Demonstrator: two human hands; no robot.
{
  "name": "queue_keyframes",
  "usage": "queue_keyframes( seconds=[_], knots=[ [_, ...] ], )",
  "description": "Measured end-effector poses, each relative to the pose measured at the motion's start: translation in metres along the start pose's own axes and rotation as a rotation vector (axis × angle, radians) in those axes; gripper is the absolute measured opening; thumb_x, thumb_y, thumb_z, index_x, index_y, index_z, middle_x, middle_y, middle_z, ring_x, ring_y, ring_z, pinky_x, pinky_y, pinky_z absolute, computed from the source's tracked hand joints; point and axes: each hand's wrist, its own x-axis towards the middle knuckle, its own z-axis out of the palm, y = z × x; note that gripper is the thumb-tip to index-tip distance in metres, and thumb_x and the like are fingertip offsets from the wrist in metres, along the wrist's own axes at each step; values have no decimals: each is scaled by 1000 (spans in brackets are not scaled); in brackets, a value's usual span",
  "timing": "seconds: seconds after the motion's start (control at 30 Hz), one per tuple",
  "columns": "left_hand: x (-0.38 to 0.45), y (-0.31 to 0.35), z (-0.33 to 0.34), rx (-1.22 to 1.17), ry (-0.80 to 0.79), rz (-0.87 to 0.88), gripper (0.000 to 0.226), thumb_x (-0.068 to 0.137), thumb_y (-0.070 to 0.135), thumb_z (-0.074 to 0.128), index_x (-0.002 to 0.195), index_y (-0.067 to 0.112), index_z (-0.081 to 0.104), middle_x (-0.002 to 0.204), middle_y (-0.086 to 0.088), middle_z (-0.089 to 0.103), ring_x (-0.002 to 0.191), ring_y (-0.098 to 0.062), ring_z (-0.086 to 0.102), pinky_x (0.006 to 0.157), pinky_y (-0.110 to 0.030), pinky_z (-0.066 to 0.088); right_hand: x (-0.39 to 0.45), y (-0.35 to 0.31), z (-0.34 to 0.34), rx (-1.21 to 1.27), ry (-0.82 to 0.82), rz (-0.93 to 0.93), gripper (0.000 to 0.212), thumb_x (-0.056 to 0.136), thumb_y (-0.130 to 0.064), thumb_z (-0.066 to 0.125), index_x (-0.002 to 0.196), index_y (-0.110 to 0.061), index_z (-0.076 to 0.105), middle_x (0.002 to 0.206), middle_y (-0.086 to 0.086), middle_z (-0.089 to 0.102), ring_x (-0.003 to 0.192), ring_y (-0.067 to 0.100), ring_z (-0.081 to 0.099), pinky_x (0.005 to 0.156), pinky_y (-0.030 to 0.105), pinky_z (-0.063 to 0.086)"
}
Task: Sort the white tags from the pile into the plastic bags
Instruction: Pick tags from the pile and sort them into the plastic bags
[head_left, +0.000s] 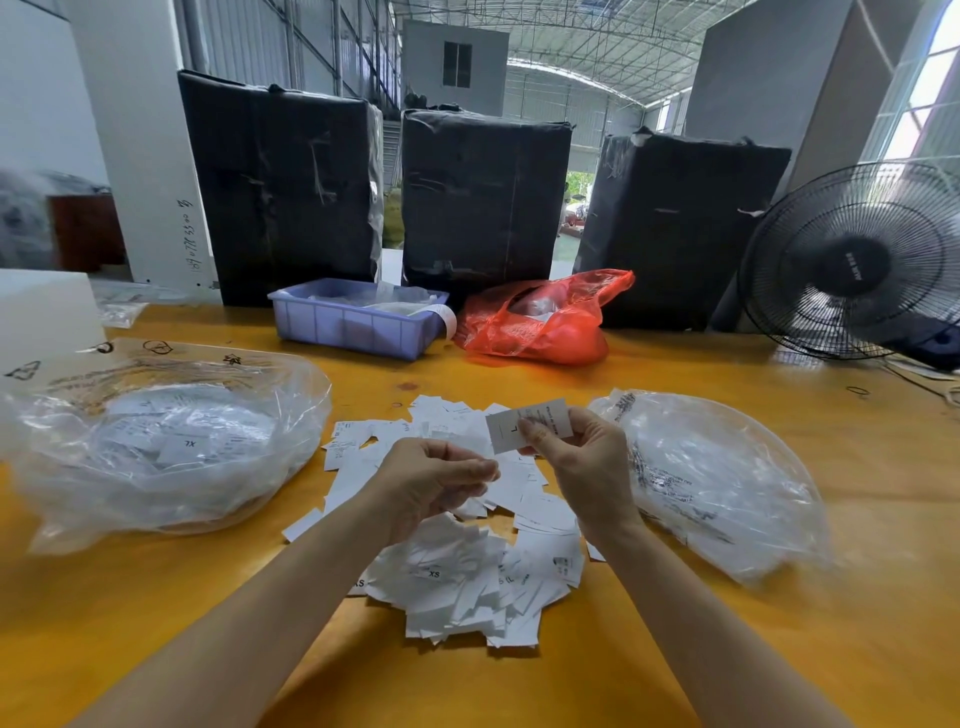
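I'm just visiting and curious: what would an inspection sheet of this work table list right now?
Surface: yellow wooden table.
Job's things: pile of white paper tags in the middle; clear plastic bag on the left with an XL tag inside; clear plastic bag on the right.
Clutter: lilac plastic crate, red plastic bag, black rubber band.
Hands: right hand pinches a white tag marked L; left hand is curled, contents unclear.
Cables: nothing seen clearly.
Surroundings: three black wrapped bales, black electric fan.
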Motion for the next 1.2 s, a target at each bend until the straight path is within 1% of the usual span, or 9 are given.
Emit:
queue_keyframes(
  seconds=[0.13,0.23,0.4,0.53,0.73,0.83,0.87,1.03,1.2],
  knots=[
    [-1,0,0,5,-2,5,31,64,6,77,89,-9,67,76,-14,73,55,-14,65,47,-17,48,0,0,0,22,31,-5,8,83,-6,69,81,-13,67,78,6,70,68,16,68,63,23,56],
    [-1,0,0,7,-7,7,27,65,5,77,87,-8,67,75,-13,73,55,-13,65,47,-17,48,1,0,-1,27,60,-15,9,83,-6,68,80,-15,66,78,5,70,67,14,68,60,20,55],
    [0,0,1,13,-8,1,22,67,4,77,84,-6,68,77,-14,73,55,-13,65,45,-17,47,1,2,-1,7,41,-7,6,83,-6,68,83,-11,67,81,10,71,71,22,68,63,23,56],
    [0,-1,0,9,-12,-2,18,68,4,77,82,-5,69,75,-13,73,55,-13,65,46,-16,48,0,2,1,5,18,-12,6,83,-5,68,84,-11,68,79,8,70,69,18,68,62,22,56],
    [0,-2,0,14,-18,1,25,62,8,78,81,-4,69,75,-13,73,56,-13,66,47,-17,49,2,2,0,15,74,-27,7,84,-7,68,80,-12,67,77,7,70,69,19,68,63,24,57],
    [0,-2,0,15,-22,3,29,57,11,79,81,-4,69,76,-14,73,57,-14,66,47,-17,49,1,5,2,-41,42,-36,2,84,-7,69,86,-8,68,80,9,71,73,22,69,65,28,57],
    [0,-2,0,16,-24,3,30,57,11,79,81,-4,69,76,-14,73,57,-13,66,47,-17,49,0,6,2,-54,35,-37,4,84,-7,69,87,-6,69,80,11,71,73,23,69,66,29,57],
    [-1,-2,1,0,-23,-7,25,63,8,77,83,-5,69,76,-13,73,56,-13,66,46,-16,49,-1,8,2,-98,-22,-51,4,83,-6,69,87,-4,69,77,13,70,69,21,67,62,25,54],
    [-1,0,1,-35,-1,-8,34,62,17,76,88,-5,69,74,-15,71,54,-13,65,45,-17,49,-2,10,4,-118,-135,-20,8,83,-2,68,89,3,68,80,15,70,72,24,68,67,32,57]
  ],
)
